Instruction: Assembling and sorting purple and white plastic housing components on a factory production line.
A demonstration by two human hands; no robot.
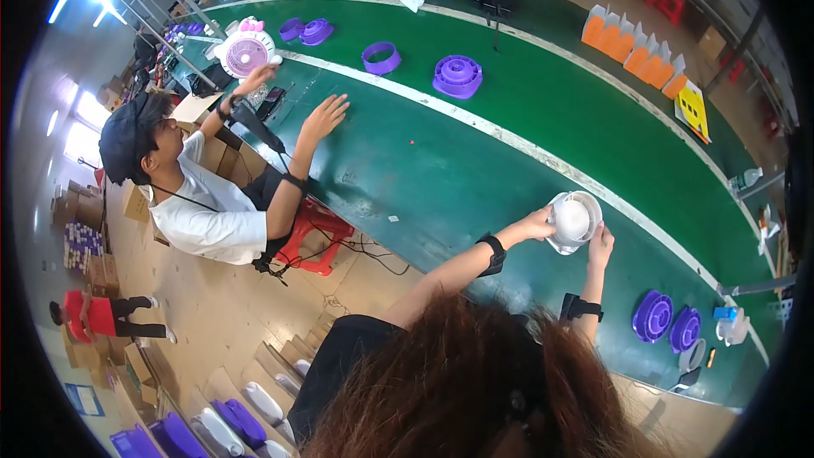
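Note:
A white round plastic housing (574, 219), cup-like with a wide rim and a flatter base, is held just above the green table. My left hand (538, 224) grips it on its left side, fingers bent against the wall. On the opposite side, my right hand (601, 242) pinches the rim's lower right. Some fingertips are hidden behind the housing. Nearest my right arm on the table lie two purple round fan parts (668, 321) and a pale ring (692, 355).
A co-worker (203, 178) at the left reaches toward a white fan with a pink bow (248, 51). Purple housings (458, 76) and a purple ring (381, 58) sit on the green belt (543, 110). Orange-and-white cartons (632, 47) stand beyond. A red stool (318, 237) is under the table edge.

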